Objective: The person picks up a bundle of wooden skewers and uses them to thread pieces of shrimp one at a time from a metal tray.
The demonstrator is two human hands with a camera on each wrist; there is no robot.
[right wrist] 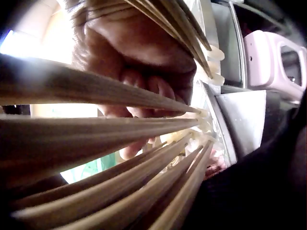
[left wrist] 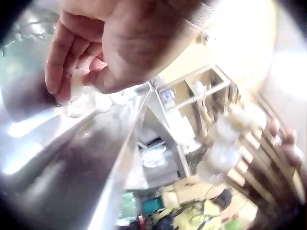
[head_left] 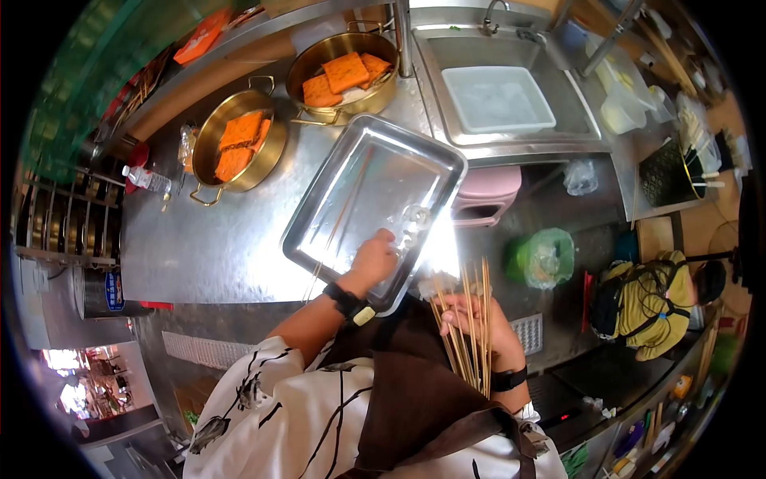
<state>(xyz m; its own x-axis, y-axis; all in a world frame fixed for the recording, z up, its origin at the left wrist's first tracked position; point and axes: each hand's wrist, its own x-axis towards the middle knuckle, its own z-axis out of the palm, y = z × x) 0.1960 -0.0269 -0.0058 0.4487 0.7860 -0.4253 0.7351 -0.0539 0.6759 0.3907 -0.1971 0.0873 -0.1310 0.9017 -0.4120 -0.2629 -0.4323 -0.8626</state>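
Observation:
Over the metal tray (head_left: 319, 215), the left hand (head_left: 373, 262) reaches down beside a few translucent white pieces (head_left: 415, 217). Seen from the left wrist, the thumb and fingertips of the left hand (left wrist: 105, 52) pinch a white piece (left wrist: 76, 84). Several wooden skewers (head_left: 471, 339) are gripped in the right hand (head_left: 487, 319), just right of the tray's near corner. Whitish pieces sit on the skewers' far ends, shown as round white pieces (left wrist: 223, 158) in the left wrist view. One thin skewer (head_left: 351, 199) lies in the tray.
Two brass pans (head_left: 275, 152) (head_left: 375, 100) with orange blocks stand behind the tray. At the back right, a sink (head_left: 558, 132) holds a white basin (head_left: 499, 100). A pink stool (head_left: 487, 195) and a green-lined bin (head_left: 542, 259) are below; a person in yellow (head_left: 654, 307) is at the right.

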